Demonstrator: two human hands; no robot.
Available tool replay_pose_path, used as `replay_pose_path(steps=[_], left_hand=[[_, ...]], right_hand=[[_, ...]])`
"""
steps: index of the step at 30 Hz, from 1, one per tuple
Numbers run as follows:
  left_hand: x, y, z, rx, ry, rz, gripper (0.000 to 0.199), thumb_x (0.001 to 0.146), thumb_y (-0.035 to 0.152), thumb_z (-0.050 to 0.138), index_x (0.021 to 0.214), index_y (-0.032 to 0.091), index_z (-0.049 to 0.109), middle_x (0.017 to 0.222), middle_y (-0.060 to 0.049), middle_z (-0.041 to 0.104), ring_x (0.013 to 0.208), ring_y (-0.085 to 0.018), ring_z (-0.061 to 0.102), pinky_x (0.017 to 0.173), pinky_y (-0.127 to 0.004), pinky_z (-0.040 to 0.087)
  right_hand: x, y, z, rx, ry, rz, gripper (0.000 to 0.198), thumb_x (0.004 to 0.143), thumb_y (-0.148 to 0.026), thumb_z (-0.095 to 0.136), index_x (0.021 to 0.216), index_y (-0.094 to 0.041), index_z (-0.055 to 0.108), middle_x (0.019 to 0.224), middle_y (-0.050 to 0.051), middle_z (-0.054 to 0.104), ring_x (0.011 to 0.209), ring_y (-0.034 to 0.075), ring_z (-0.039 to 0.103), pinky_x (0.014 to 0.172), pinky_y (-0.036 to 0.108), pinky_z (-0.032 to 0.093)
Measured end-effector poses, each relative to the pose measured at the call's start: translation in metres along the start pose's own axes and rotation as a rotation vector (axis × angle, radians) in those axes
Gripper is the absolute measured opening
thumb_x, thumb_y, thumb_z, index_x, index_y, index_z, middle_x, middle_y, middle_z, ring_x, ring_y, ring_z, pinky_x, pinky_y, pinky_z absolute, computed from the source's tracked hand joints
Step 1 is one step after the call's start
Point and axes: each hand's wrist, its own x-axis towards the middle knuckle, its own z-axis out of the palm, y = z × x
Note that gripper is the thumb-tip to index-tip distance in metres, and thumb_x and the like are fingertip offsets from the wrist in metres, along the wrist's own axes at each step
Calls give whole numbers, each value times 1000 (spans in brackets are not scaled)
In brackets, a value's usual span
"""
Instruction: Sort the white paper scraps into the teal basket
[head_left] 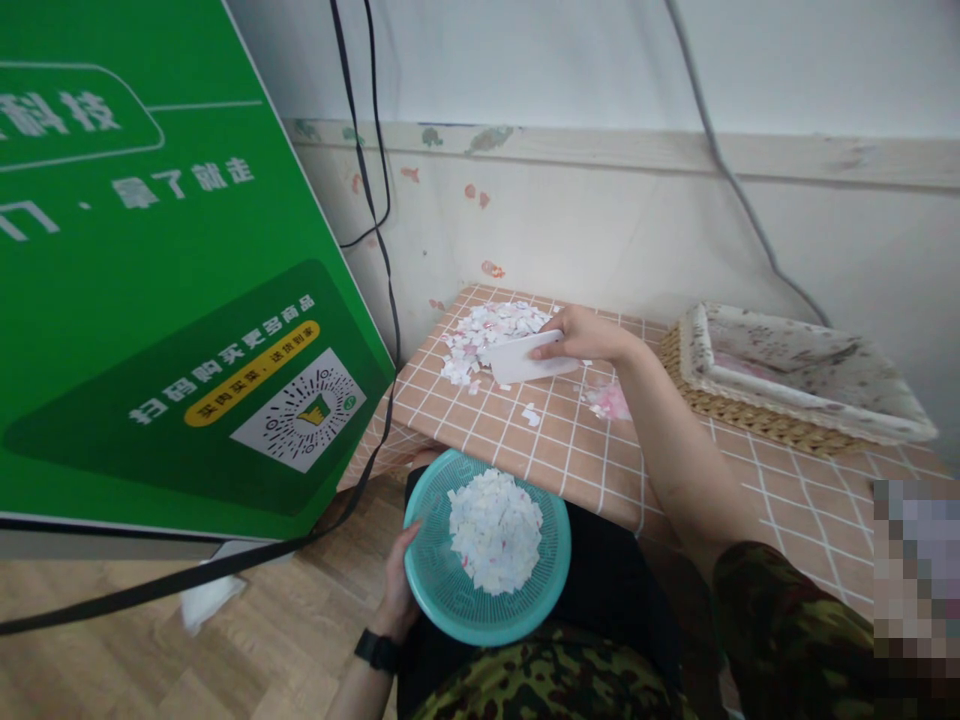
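My right hand (574,337) grips a flat white scraper (529,360), its edge down on the table against a heap of small white paper scraps (487,328). With my left hand (400,570) I hold the left rim of a teal plastic colander (551,560), thumb over the rim and the other fingers hidden below. The colander rests near my lap, just below the table edge. A mound of white paper scraps (496,530) lies in it. A smaller pile of pinkish scraps (609,400) sits partly behind my right forearm. One small cluster of scraps (531,414) lies nearer the edge.
A wicker basket (757,415) with a floral cloth lining stands on the right of the checked tabletop (592,475). At left rises a large green sign board (187,330), with black cables (381,300) hanging beside it. The wall closes off the back.
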Motion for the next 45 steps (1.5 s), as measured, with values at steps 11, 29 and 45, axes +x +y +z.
replay_pose_path(steps=[11,29,45], left_hand=[[-5,2,3,8,11,4,18,67,27,69,78,13,72,75,-7,74,66,-22,67,75,-36,51],[-8,4,5,-3,-12,-17,20,66,28,69,80,14,72,74,-7,74,69,-25,68,71,-38,53],[-7,3,5,-22,-29,-36,18,66,26,69,78,14,71,72,-6,73,65,-22,67,74,-38,52]], right_hand=[[-6,-3,-7,-5,-32,-11,32,71,-42,66,78,-12,71,63,3,61,57,13,50,51,25,36],[-54,17,5,112,-28,-1,31,73,-42,66,87,-15,74,72,4,69,65,14,59,59,25,43],[-72,-16,20,5,88,3,27,77,-41,63,85,-17,74,65,2,65,62,13,54,58,25,37]])
